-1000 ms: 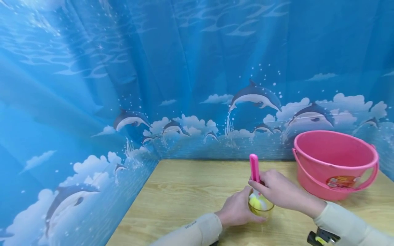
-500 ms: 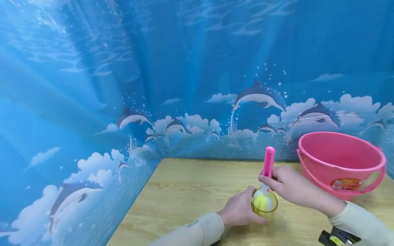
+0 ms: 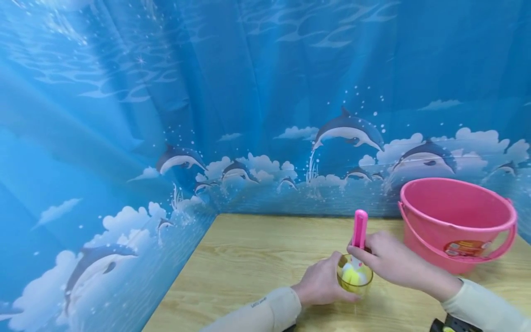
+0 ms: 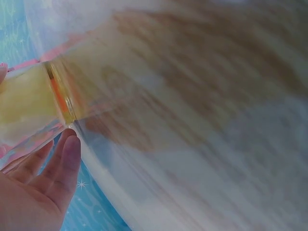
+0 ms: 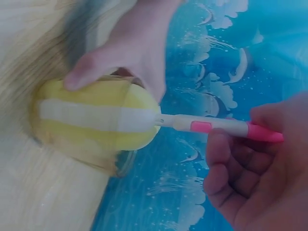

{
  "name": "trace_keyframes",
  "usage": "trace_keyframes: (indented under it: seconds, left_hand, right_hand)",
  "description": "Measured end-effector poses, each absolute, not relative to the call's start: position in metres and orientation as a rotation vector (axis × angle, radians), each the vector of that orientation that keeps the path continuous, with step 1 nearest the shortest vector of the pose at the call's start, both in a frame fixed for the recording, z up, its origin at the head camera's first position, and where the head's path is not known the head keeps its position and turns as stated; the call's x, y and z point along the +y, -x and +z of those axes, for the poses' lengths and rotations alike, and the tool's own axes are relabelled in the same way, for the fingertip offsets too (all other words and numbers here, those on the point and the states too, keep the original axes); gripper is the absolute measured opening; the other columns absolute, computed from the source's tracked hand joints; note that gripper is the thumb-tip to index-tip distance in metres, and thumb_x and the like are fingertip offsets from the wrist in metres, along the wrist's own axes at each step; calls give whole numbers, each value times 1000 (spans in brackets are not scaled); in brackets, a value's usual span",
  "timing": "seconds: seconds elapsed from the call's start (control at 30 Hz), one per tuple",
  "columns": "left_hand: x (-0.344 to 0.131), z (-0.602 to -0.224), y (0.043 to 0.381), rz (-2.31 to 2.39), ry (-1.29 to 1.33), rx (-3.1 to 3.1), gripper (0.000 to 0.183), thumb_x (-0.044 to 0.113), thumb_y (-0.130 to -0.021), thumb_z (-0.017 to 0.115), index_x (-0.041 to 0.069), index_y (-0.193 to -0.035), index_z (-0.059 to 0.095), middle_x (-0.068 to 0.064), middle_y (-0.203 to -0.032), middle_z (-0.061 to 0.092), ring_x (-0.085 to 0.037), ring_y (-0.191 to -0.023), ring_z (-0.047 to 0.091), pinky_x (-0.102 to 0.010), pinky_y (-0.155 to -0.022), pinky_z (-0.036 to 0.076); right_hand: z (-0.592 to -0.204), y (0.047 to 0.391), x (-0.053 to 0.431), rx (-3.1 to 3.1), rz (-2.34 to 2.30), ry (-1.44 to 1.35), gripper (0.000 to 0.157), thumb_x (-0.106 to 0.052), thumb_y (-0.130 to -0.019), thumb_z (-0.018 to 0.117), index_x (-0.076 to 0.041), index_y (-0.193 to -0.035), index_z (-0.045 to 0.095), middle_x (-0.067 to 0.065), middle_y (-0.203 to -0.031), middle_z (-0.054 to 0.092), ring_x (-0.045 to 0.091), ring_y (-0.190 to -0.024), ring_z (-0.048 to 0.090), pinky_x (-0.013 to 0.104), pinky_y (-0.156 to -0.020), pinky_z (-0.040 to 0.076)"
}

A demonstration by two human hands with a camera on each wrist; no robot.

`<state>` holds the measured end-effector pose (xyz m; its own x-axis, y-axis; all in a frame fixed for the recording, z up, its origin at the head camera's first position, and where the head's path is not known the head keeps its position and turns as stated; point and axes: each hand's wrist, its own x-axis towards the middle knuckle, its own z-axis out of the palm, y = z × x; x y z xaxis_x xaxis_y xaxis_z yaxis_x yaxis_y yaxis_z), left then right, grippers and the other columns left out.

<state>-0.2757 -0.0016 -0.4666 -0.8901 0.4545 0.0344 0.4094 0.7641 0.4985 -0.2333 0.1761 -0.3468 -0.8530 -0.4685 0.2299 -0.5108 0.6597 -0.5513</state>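
Holding a pink-handled yellow-and-white sponge brush (image 5: 144,118) near-upright, right hand (image 3: 392,260) is above the round clear-amber cup (image 5: 96,156) left hand (image 3: 318,283) grips.

Showing one left hand (image 3: 318,282) and one right hand (image 3: 394,262), two hands in all; wearing two pale sleeves (image 3: 267,310). Also counting one sponge brush (image 3: 360,229), one glass (image 5: 84,153), one pink bucket (image 3: 429,234) with one bail handle (image 3: 504,250) and one sticker (image 3: 466,248), one counter (image 3: 249,246), and more than eight printed dolphins (image 3: 348,122).
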Motion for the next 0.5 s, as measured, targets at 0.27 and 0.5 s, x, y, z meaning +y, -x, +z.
trace_keyframes:
  seconds: [0.27,0.5]
  left_hand:
    - [-2,-467,276,766,-689,2867,77,70,-54,73,34,-115,43,20,-104,55,2,-85,54,-23,-68,48]
    - [-3,-466,275,781,-734,2877,76,68,-55,73,32,-114,43,22,-99,53,3,-82,53,-21,-65,46]
  right_hand:
    - [-350,237,181,-2827,964,-846,31,-44,-94,47,-21,-81,64,-12,-51,38,0,-42,30,18,-39,32]
    - [-346,239,184,-2846,909,-828,34,-46,-93,46,-20,-77,61,-11,-51,39,1,-42,31,19,-40,32]
